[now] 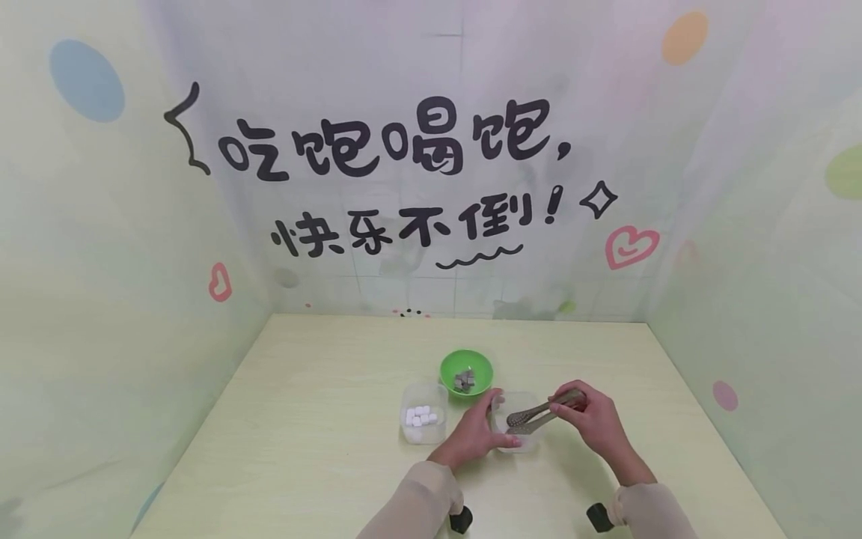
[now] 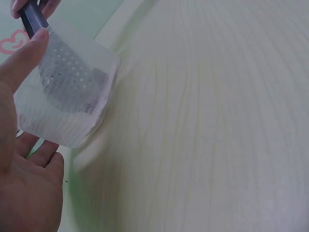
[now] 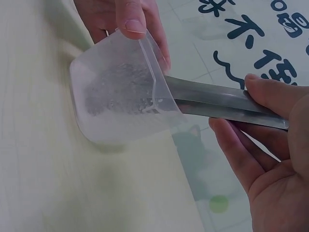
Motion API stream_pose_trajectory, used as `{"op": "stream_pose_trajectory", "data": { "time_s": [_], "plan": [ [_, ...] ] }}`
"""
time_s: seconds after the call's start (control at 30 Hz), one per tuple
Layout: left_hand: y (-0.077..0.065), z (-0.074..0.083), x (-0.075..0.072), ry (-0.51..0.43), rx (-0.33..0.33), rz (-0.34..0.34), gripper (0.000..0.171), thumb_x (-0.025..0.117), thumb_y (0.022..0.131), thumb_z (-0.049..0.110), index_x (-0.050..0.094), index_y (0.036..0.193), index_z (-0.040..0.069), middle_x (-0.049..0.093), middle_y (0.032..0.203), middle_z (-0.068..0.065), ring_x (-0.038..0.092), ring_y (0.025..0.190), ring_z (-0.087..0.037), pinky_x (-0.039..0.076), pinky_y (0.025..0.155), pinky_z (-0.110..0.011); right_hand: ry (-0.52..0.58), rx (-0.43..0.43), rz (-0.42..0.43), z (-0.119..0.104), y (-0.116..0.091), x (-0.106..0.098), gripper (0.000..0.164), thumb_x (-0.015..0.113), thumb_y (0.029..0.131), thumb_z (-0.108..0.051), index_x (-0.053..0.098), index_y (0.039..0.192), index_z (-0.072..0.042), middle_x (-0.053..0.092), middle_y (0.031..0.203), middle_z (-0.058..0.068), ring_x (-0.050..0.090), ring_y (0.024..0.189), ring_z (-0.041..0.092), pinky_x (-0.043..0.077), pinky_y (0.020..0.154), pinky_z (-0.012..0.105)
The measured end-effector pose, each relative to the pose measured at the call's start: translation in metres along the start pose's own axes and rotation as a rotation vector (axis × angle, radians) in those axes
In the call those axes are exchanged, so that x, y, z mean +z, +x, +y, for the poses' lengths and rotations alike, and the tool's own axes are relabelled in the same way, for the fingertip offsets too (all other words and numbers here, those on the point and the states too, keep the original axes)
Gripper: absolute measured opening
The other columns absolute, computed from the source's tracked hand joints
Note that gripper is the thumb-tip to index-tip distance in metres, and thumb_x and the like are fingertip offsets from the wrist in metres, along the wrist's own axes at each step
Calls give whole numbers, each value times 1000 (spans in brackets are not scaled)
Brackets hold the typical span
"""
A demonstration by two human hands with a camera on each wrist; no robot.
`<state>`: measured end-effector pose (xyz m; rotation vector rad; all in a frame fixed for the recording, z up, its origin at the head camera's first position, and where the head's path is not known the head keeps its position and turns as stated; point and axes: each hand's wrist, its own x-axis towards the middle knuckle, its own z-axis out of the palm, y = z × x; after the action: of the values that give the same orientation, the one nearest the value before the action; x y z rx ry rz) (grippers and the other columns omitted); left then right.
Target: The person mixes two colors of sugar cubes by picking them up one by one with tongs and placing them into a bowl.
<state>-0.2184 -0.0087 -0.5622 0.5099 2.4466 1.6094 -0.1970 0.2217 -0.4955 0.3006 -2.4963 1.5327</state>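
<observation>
My left hand [image 1: 474,433] holds a translucent plastic container [image 1: 528,444] from its left side, thumb at the near wall and fingers at the far wall. Metal tongs [image 1: 528,416] are gripped by my right hand [image 1: 598,423], thumb on one arm and fingers on the other. Their perforated tips reach down inside the container, blurred through its wall in both wrist views. A small dark grey piece [image 2: 99,77] shows through the wall beside the tips in the left wrist view; I cannot tell whether the tongs pinch it.
Left of my left hand stands a second translucent container [image 1: 424,436] with several white cubes [image 1: 420,415]. Behind it sits a green bowl [image 1: 466,357] with several grey cubes [image 1: 464,381]. A printed curtain [image 1: 431,60] borders the wooden table [image 1: 303,427] at the back and sides.
</observation>
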Motion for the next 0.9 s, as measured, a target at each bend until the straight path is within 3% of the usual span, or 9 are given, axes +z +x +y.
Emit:
{"op": "stream_pose_trajectory", "data": {
  "time_s": [0.1,0.23,0.47,0.7,0.9],
  "plan": [
    [0,1,-1,-6,-5,-2,93,87,72,31,35,148,14,48,143,-5,41,133,-29,31,110,-50,-14,-14,12,-14,-3,2,18,76,80,3,65,93,1,71,84,14,60,64,10,50,55,24],
    [0,1,-1,-9,-2,-2,93,87,72,30,35,148,14,48,143,-5,41,134,-28,30,111,-50,-33,-27,21,-16,-3,4,17,75,81,2,65,93,1,71,85,15,61,65,9,50,56,24],
    [1,-1,0,-7,7,-1,91,87,72,30,37,146,15,49,141,-3,44,130,-27,33,109,-50,-13,-40,75,10,0,9,17,77,81,-5,66,94,-4,72,84,8,65,67,12,51,57,23],
    [1,0,0,-12,11,-1,91,88,71,30,38,146,14,50,140,-4,46,127,-26,34,108,-50,-13,-52,129,10,0,7,16,77,83,-7,66,94,-4,72,81,6,67,68,11,50,57,22],
    [0,1,-1,-16,-14,-9,92,87,72,32,36,147,14,44,147,-6,37,137,-30,29,112,-50,32,-33,178,7,1,5,15,75,85,-6,65,96,-3,73,86,9,68,70,11,49,57,21]
  ]
}}
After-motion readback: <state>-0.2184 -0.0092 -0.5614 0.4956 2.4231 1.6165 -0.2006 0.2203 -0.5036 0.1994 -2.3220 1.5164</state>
